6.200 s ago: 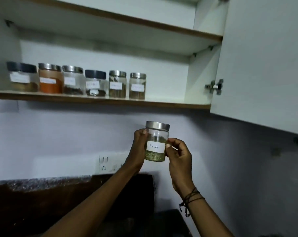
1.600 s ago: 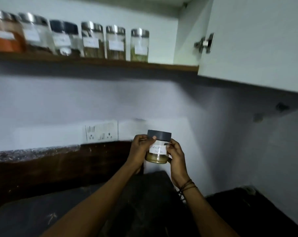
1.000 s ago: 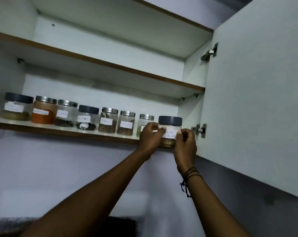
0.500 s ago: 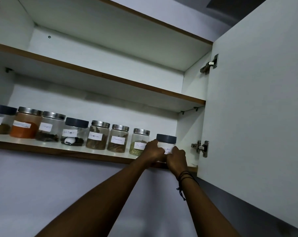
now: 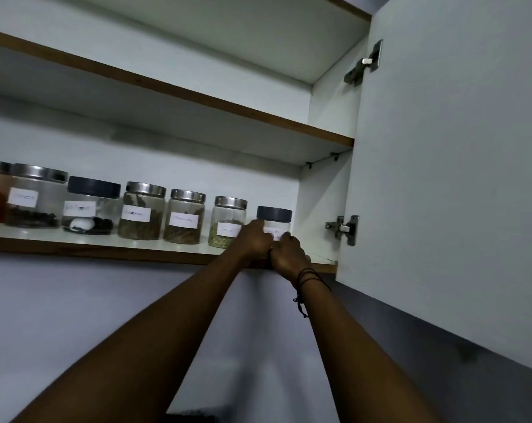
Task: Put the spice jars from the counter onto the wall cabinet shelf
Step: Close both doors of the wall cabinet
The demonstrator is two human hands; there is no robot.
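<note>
A clear spice jar with a dark lid [image 5: 274,215] and a white label stands on the lower cabinet shelf [image 5: 106,249], at the right end of a row of several labelled spice jars [image 5: 142,210]. My left hand [image 5: 254,239] holds the jar's left side, and my right hand [image 5: 289,254] wraps its front and lower right. My hands hide the jar's lower half. A steel-lidded jar of green seeds [image 5: 228,221] stands just left of it, close to my left hand.
The open white cabinet door [image 5: 457,178] hangs at the right, its lower hinge [image 5: 345,228] near the jar. The cabinet's side wall [image 5: 319,203] stands just right of the jar. An upper shelf [image 5: 197,96] runs above.
Over the last second my hands lifted the dark-lidded jar onto the shelf's edge and pushed it back into line with the row. The camera has moved closer.
</note>
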